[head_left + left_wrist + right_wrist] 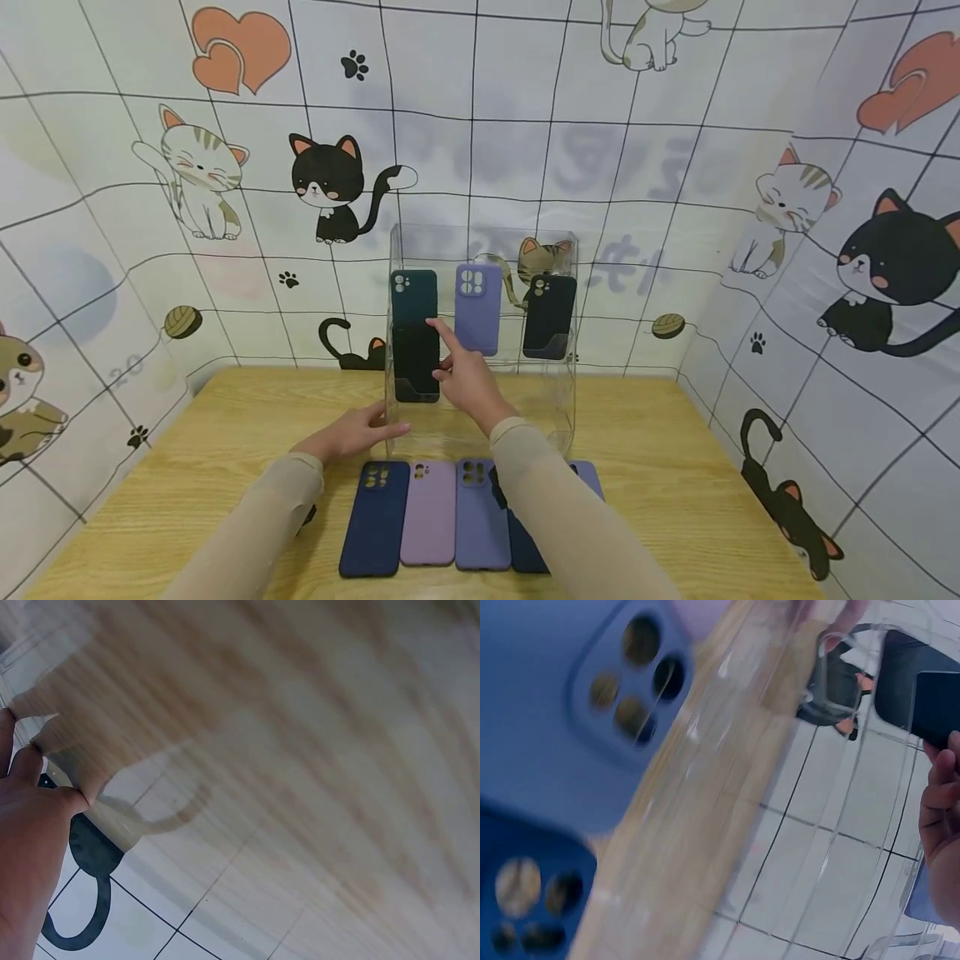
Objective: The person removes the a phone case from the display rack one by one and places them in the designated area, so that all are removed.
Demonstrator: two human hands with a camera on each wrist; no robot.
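The lower black case (415, 358) stands long-axis upright in the clear stand (551, 383), left of my nearer right hand (470, 382) — fingers touching, grip I can't tell; my left hand (355, 432) grasps the stand.

Clear, glossy plastic rack (435, 248); smooth, matt phone cases (428, 517); wood-grained tabletop (660, 467); creased, cloth-like backdrop (525, 67).

White patterned wall covering (435, 67) across back and both sides, printed with thin black grid. Orange hearts (266, 42) at upper left and upper right; black-and-white cat (327, 175) left of centre; yarn balls (183, 322) at either side. Yellowish wood-grain tabletop (660, 500) along bottom. Soft, even light.
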